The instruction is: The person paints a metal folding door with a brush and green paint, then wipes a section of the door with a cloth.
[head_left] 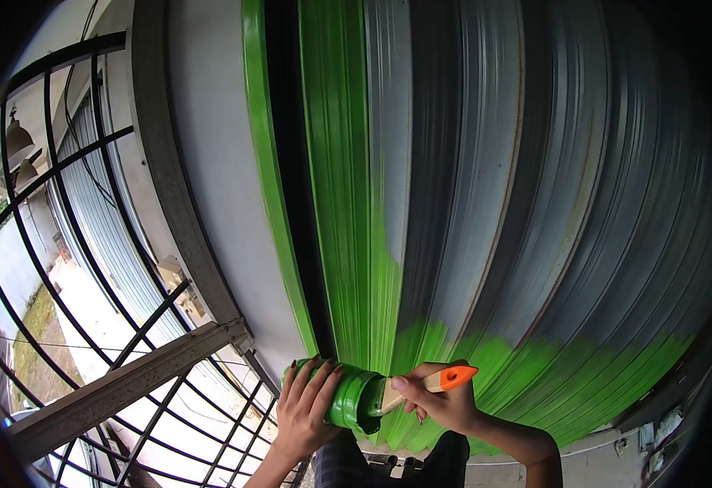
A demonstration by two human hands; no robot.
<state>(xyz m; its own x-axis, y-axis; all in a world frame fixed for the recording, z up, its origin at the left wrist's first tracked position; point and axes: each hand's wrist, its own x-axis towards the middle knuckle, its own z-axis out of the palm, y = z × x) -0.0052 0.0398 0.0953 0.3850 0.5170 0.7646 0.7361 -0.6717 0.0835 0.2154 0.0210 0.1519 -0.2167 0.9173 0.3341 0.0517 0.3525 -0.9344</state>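
Note:
My left hand (307, 404) wraps round a green-coated paint can (346, 398), which is tilted with its mouth toward my right hand. Between the fingers of my right hand (440, 403) is a paintbrush (452, 377) with a pale handle and an orange tip. The brush end reaches into the can's mouth, so its bristles are mostly hidden. Behind both hands stands a ribbed metal shutter (486, 163), grey over much of its upper part. Green paint (518, 374) covers its lower band and the strips at its left side.
A dark metal grille (55, 163) with a grey frame (120, 390) stands close on the left, an outdoor yard beyond it. A white wall strip (218, 146) lies between frame and shutter. Some small items (657, 435) sit at the lower right. My legs (356, 464) show below the can.

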